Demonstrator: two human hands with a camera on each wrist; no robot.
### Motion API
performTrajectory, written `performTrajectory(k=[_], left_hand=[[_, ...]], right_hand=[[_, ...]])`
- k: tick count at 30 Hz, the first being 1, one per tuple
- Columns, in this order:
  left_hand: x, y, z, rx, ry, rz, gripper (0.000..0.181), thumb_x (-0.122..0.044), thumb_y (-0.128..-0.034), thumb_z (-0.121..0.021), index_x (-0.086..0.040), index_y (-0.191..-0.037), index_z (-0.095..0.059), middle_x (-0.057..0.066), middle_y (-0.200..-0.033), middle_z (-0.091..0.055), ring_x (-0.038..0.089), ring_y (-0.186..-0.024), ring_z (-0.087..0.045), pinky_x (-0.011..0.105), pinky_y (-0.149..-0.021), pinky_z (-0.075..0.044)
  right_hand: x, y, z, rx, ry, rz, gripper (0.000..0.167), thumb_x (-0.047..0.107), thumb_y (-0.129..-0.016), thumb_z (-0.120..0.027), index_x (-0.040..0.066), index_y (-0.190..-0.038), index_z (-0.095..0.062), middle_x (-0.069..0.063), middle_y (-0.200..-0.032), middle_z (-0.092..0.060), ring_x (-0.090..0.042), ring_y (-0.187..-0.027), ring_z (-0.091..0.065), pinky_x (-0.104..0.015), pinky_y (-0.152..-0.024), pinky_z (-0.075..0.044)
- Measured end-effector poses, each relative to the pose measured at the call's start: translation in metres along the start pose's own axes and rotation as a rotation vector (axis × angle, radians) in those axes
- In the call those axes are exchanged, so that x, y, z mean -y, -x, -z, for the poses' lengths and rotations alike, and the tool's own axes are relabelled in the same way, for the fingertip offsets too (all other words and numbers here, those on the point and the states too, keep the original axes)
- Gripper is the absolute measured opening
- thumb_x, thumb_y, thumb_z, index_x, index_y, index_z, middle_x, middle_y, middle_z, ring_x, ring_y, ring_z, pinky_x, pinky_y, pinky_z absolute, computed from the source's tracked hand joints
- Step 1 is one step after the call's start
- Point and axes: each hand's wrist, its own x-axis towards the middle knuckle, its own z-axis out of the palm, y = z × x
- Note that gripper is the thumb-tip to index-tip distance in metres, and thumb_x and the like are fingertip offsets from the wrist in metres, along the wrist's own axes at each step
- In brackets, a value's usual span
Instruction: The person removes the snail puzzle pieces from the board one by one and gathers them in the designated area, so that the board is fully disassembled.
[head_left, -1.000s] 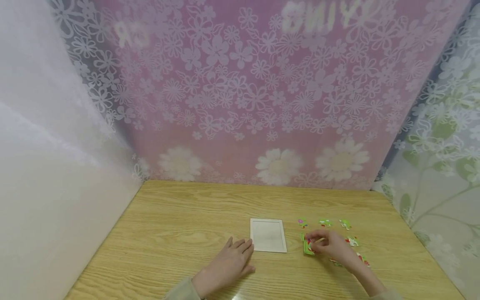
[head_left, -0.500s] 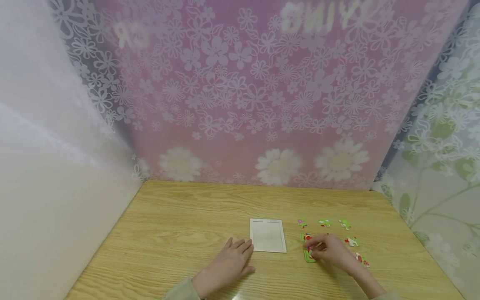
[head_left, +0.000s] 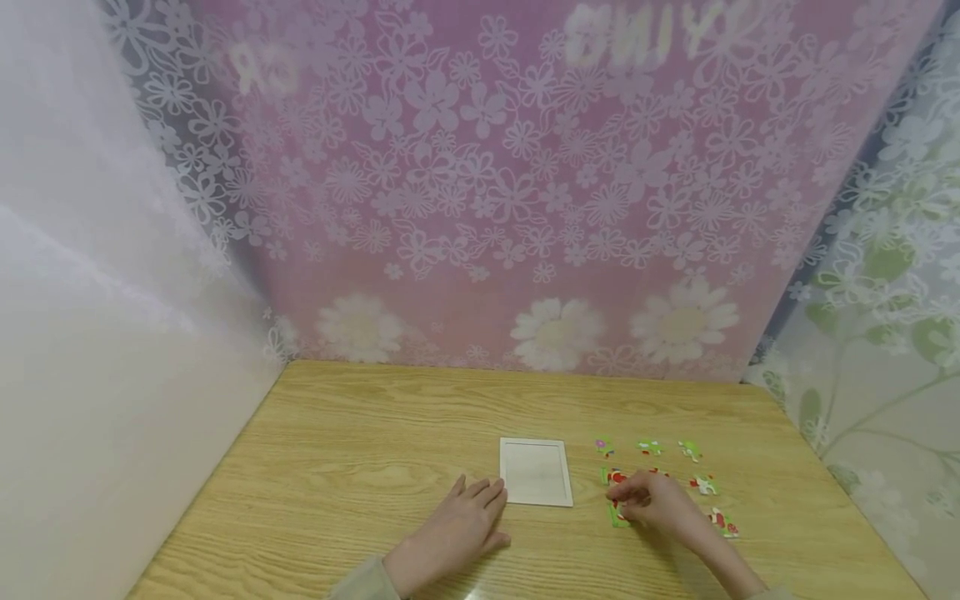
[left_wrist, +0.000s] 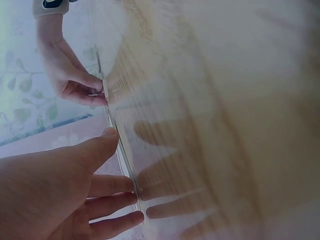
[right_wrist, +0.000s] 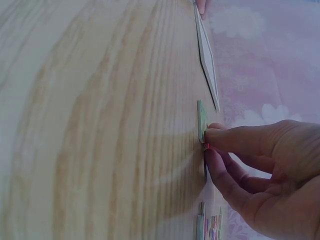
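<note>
My left hand (head_left: 459,527) lies with fingers extended on the table, fingertips at the lower left corner of a white puzzle frame (head_left: 567,483). In the left wrist view that hand (left_wrist: 60,192) has its fingertips down on the tabletop. To the right of the frame, my right hand (head_left: 665,505) pinches a green-and-red jigsaw piece (head_left: 620,517) low at the table, partly hidden by the fingers. Another red-and-green piece (head_left: 615,476) lies just beyond it. In the right wrist view, thumb and fingers meet beside a green-edged piece (right_wrist: 201,120).
Several loose jigsaw pieces lie around the right hand, among them a pink-flowered one (head_left: 603,447), a white-and-green one (head_left: 703,483) and a red one (head_left: 722,522). A wood-grain table (head_left: 360,442) meets a pink flowered wall (head_left: 465,208).
My right hand has shifted slightly toward me. The green-edged pieces beneath it, tilted up a second ago, now lie flatter. My left hand and the frame stay put.
</note>
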Motion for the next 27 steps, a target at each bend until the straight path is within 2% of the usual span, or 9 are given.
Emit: performTrajectory(k=[5, 13, 18, 24, 27], left_hand=[[-0.001, -0.001, -0.001, -0.008, 0.002, -0.001, 0.059, -0.051, -0.0991, -0.057, -0.006, -0.138, -0.062, 0.008, -0.144, -0.058, 0.024, -0.129, -0.059, 0.051, -0.104, -0.048], [0.003, -0.004, -0.001, 0.001, 0.034, -0.009, 0.059, -0.051, -0.1006, -0.054, -0.007, -0.138, -0.062, 0.008, -0.144, -0.058, 0.025, -0.130, -0.058, 0.052, -0.105, -0.048], [0.011, -0.005, 0.000, 0.011, 0.072, -0.019, 0.055, -0.050, -0.1026, -0.051, -0.009, -0.137, -0.063, 0.006, -0.143, -0.059, 0.024, -0.130, -0.058, 0.054, -0.106, -0.046], [0.024, -0.006, -0.005, -0.025, 0.091, -0.070, 0.052, -0.047, -0.1034, -0.052, -0.011, -0.140, -0.060, 0.005, -0.144, -0.059, 0.023, -0.129, -0.059, 0.056, -0.105, -0.046], [0.033, -0.007, -0.006, -0.027, 0.105, -0.048, 0.057, -0.047, -0.1039, -0.051, -0.010, -0.147, -0.053, 0.005, -0.149, -0.055, 0.025, -0.132, -0.056, 0.058, -0.106, -0.044]], right_hand=[[0.001, 0.002, 0.004, -0.006, 0.004, 0.009, 0.018, 0.002, -0.086, -0.075, 0.007, -0.103, -0.077, -0.006, -0.101, -0.073, -0.007, -0.080, -0.063, -0.024, -0.069, -0.054], [0.007, 0.003, 0.015, -0.091, 0.034, 0.026, 0.016, 0.007, -0.091, -0.074, 0.006, -0.107, -0.075, -0.010, -0.105, -0.072, -0.017, -0.084, -0.068, -0.023, -0.069, -0.055], [0.012, 0.000, 0.021, -0.152, 0.067, 0.047, 0.015, 0.009, -0.093, -0.071, 0.008, -0.109, -0.074, -0.009, -0.105, -0.074, -0.021, -0.085, -0.071, -0.024, -0.069, -0.055], [0.015, 0.002, 0.029, -0.256, 0.101, 0.013, 0.015, 0.011, -0.096, -0.069, 0.009, -0.110, -0.075, -0.006, -0.106, -0.075, -0.021, -0.089, -0.071, -0.025, -0.072, -0.057], [0.014, 0.005, 0.037, -0.311, 0.116, 0.007, 0.016, 0.010, -0.097, -0.069, 0.008, -0.111, -0.075, -0.008, -0.106, -0.075, -0.025, -0.091, -0.072, -0.028, -0.073, -0.059]])
